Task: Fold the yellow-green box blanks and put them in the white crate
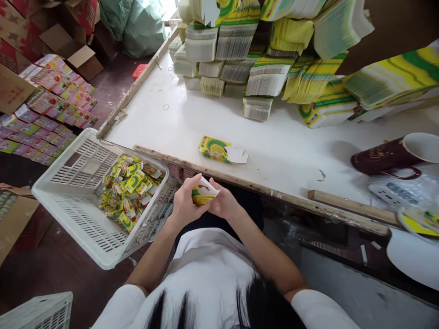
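Note:
Just in front of my body, below the table's wooden edge, a small yellow and green carton (203, 193) is held between both hands. My left hand (185, 203) wraps round its left side, with the thumb below and the fingers at the top. My right hand (224, 201) grips the right end, where a white flap shows. Another yellow-green carton (215, 149) lies on the white table (151, 114) with its white flaps sticking out to the right. To the left, a white plastic basket (68, 183) holds a heap of small yellow packets (132, 185).
Stacks of flat yellow-green cartons (270, 75) stand along the table's back. A maroon mug (380, 156) lies tipped at the right, beside clear plastic and a wooden strip (353, 208). Pink boxes (51, 98) and open cardboard boxes (68, 45) are on the floor at left.

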A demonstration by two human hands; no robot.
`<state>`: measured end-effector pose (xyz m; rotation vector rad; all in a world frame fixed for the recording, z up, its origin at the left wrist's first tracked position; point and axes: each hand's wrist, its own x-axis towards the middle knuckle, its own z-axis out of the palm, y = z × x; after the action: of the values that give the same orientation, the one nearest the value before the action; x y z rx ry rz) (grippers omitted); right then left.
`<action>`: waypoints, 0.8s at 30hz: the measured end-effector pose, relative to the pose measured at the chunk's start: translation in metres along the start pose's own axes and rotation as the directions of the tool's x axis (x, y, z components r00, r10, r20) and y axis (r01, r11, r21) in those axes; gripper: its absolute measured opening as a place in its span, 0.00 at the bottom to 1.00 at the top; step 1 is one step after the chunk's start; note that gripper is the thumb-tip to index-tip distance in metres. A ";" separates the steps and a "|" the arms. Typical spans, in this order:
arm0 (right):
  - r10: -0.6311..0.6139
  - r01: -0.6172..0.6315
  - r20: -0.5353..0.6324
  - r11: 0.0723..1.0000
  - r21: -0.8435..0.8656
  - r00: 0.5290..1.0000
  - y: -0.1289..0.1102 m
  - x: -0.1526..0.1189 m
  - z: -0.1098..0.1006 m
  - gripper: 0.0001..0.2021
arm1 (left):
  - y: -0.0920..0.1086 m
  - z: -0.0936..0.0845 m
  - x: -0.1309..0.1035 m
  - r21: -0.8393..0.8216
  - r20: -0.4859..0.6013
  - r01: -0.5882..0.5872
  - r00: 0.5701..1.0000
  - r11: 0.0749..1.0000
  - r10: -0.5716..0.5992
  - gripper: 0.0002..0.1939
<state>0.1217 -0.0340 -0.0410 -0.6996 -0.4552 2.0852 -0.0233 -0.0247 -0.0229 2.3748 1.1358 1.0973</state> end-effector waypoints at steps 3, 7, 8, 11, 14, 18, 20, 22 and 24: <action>-0.095 0.095 -0.043 0.995 -0.003 0.995 0.004 0.000 -0.005 0.35 | -0.003 0.001 0.003 0.015 0.011 0.040 0.999 0.999 -0.040 0.40; -0.395 0.328 -0.229 0.902 -0.280 0.890 -0.009 -0.007 -0.010 0.29 | -0.010 0.000 0.004 0.056 0.041 0.041 0.998 0.998 -0.044 0.33; -0.435 0.340 -0.246 0.874 -0.347 0.866 -0.013 -0.009 -0.009 0.25 | -0.011 0.001 0.004 0.069 0.046 0.034 0.998 0.997 -0.037 0.31; -0.410 0.326 -0.222 0.885 -0.334 0.885 -0.019 -0.011 -0.004 0.18 | -0.012 0.004 0.003 0.120 0.035 0.049 0.998 0.992 -0.054 0.29; -0.250 0.238 -0.120 0.966 -0.101 0.961 -0.014 -0.009 -0.003 0.18 | -0.011 0.005 0.003 0.161 0.012 0.081 0.996 0.984 -0.084 0.30; -0.157 0.158 -0.018 0.984 0.085 0.987 -0.003 -0.009 -0.009 0.14 | -0.011 0.001 0.001 0.151 -0.007 0.142 0.990 0.978 -0.143 0.31; -0.193 0.192 0.007 0.978 0.076 0.981 -0.004 -0.012 -0.012 0.14 | -0.012 -0.001 0.002 0.141 -0.005 0.161 0.987 0.977 -0.162 0.32; -0.213 0.212 0.044 0.976 0.042 0.976 -0.008 -0.015 -0.013 0.16 | -0.012 -0.004 0.003 0.116 0.003 0.172 0.985 0.978 -0.174 0.33; -0.203 0.203 0.071 0.979 0.006 0.977 -0.014 -0.018 -0.013 0.17 | -0.012 -0.006 0.006 0.081 0.015 0.180 0.983 0.980 -0.182 0.34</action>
<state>0.1467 -0.0406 -0.0377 -0.5562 -0.5451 1.9217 -0.0319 -0.0128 -0.0225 2.2808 1.3806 0.9798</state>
